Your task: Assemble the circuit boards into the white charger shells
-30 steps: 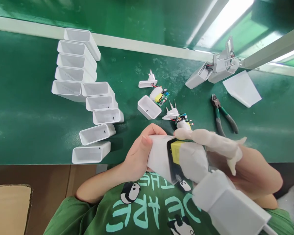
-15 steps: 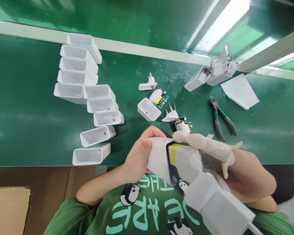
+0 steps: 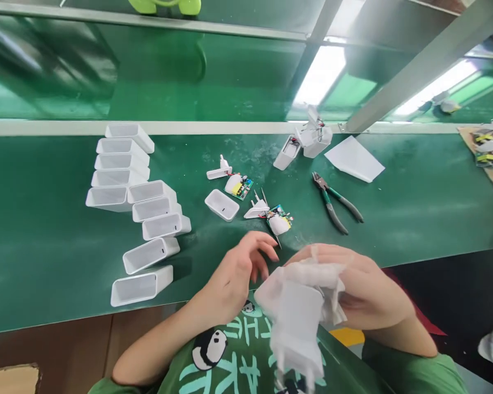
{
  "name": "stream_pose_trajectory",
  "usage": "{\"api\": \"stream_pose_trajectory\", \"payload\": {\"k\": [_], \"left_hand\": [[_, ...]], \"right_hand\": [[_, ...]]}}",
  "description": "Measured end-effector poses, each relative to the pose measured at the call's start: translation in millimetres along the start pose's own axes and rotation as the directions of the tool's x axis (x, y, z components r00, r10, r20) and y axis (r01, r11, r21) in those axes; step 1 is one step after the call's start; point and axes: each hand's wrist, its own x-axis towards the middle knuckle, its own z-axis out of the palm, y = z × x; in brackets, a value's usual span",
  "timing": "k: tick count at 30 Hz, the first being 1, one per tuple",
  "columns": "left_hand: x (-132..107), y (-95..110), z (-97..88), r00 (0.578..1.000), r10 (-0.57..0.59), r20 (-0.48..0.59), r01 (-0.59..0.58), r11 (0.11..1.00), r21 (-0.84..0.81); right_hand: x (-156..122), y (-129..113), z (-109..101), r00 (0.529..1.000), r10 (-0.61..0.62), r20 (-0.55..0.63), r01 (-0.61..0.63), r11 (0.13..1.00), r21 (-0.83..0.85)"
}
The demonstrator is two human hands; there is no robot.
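My right hand (image 3: 365, 290) is closed around a white charger plug piece (image 3: 298, 323), whose pins point down toward my shirt; the piece is blurred. A thin, crumpled white covering (image 3: 334, 279) lies over the fingers of that hand. My left hand (image 3: 234, 279) is beside it, fingers loosely bent and apart, with nothing seen in them. Just beyond its fingertips, the end of a thin dark tool (image 3: 277, 241) sticks out from under a circuit board (image 3: 280, 220). A white plug cap (image 3: 257, 209) is wired to that board.
Several white charger shells (image 3: 135, 290) stand on the left of the green table. Another shell (image 3: 222, 205) and a wired board (image 3: 239, 187) lie mid-table. To the right are cutting pliers (image 3: 334, 202), a white sheet (image 3: 355, 158) and part-assembled chargers (image 3: 312, 139).
My left hand has let go of the white and black-edged part it gripped and has come away from it. The plug piece has swung leftward, pins down. The view has tilted up.
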Motion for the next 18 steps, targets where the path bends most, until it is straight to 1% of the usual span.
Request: {"api": "stream_pose_trajectory", "payload": {"k": [1, 2, 3, 5, 6, 8, 10, 12, 14, 16, 17, 18], "left_hand": [[-1, 7, -0.5, 0.993, 0.102, -0.065, -0.093, 0.987, 0.135], [0, 13, 0.2, 0.978, 0.188, -0.088, -0.162, 0.957, 0.240], [1, 19, 2.5, 0.968, 0.240, -0.075, -0.206, 0.927, 0.315], [8, 31, 12.6, 0.961, 0.276, -0.008, -0.249, 0.879, 0.406], [13, 36, 20.2, 0.959, 0.284, 0.025, -0.265, 0.855, 0.446], [27, 43, 38.5, 0.956, 0.287, 0.060, -0.271, 0.785, 0.557], [41, 47, 56.3, 0.941, 0.332, 0.064, -0.283, 0.671, 0.686], [52, 47, 68.7, 0.896, 0.437, 0.082, -0.332, 0.533, 0.778], [58, 46, 73.8, 0.826, 0.549, 0.126, -0.402, 0.418, 0.815], [59, 44, 73.5, 0.760, 0.631, 0.152, -0.448, 0.340, 0.827], [58, 43, 72.3, 0.735, 0.660, 0.156, -0.458, 0.312, 0.832], [57, 42, 71.1, 0.719, 0.676, 0.162, -0.459, 0.287, 0.841]], "right_hand": [[-11, -3, 0, 0.997, 0.051, -0.049, -0.051, 0.999, 0.009], [-22, -5, -1, 0.989, 0.100, -0.107, -0.100, 0.995, 0.003], [-33, -6, -1, 0.972, 0.153, -0.178, -0.164, 0.985, -0.045], [-52, -6, 1, 0.920, 0.220, -0.323, -0.290, 0.938, -0.187], [-60, -4, 3, 0.900, 0.226, -0.373, -0.331, 0.912, -0.244], [-72, 2, 10, 0.885, 0.215, -0.412, -0.364, 0.873, -0.325], [-79, 10, 18, 0.885, 0.186, -0.426, -0.358, 0.857, -0.370], [-82, 16, 24, 0.872, 0.162, -0.463, -0.365, 0.843, -0.394], [-85, 21, 28, 0.844, 0.150, -0.515, -0.386, 0.836, -0.389], [-88, 23, 30, 0.820, 0.165, -0.549, -0.406, 0.843, -0.353], [-90, 25, 30, 0.810, 0.174, -0.561, -0.412, 0.849, -0.332], [-92, 26, 31, 0.803, 0.182, -0.568, -0.415, 0.854, -0.313]]}}
